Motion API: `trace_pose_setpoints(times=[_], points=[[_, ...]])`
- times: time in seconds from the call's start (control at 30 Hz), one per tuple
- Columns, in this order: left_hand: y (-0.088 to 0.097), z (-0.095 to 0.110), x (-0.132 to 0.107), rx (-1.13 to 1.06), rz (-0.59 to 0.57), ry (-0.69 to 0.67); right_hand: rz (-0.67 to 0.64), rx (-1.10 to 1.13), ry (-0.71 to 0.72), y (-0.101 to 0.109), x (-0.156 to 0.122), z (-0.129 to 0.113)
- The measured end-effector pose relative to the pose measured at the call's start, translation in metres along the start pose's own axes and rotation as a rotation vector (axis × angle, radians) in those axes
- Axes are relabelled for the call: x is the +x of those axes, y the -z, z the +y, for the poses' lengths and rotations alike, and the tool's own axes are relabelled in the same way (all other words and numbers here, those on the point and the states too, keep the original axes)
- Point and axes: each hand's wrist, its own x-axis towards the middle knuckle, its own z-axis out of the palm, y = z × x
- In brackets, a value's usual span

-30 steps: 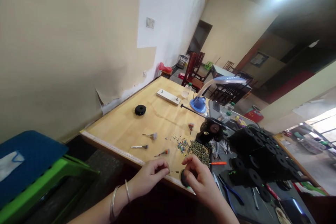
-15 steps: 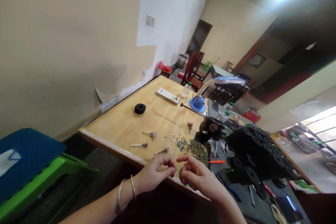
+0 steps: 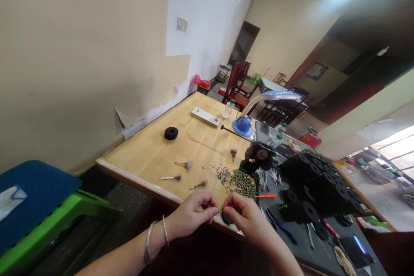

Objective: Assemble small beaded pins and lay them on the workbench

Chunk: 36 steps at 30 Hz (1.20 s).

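My left hand [image 3: 193, 213] and my right hand [image 3: 246, 218] meet in a pinch at the near edge of the wooden table [image 3: 181, 146]. Both have curled fingers with the fingertips almost touching each other. A small dark round thing [image 3: 226, 218] shows under my right fingers; what the pinches hold is too small to name. Just beyond my hands lie a heap of small coloured beads [image 3: 239, 182] and three little tufted pieces [image 3: 185, 164].
A black spool [image 3: 171, 133], a white wooden block [image 3: 205, 117], a blue desk lamp [image 3: 243, 126] and a small jar stand farther back. At the right is a pile of black spools [image 3: 318, 189], with pliers [image 3: 280, 228] and an orange-handled tool [image 3: 267, 196]. A green stool with a blue cushion [image 3: 35, 189] stands left.
My hands have drawn together until the fingertips nearly touch. The view has shifted slightly.
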Motion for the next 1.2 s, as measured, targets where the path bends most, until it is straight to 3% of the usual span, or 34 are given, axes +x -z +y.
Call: trace_pose_setpoints(times=[0.27, 0.67, 0.93, 1.2], points=[[0.003, 0.0, -0.005, 0.119, -0.06, -0.049, -0.014, -0.244, 0.02, 0.001, -0.003, -0.003], [0.007, 0.002, -0.009, 0.294, -0.118, -0.025, 0.05, -0.206, 0.023, 0.007, -0.005, 0.002], [-0.005, -0.003, 0.001, -0.043, -0.114, -0.02, 0.048, -0.225, 0.047, 0.005, -0.006, 0.001], [-0.004, -0.006, 0.003, -0.046, -0.115, -0.012, 0.055, -0.228, 0.065, 0.008, -0.008, -0.001]])
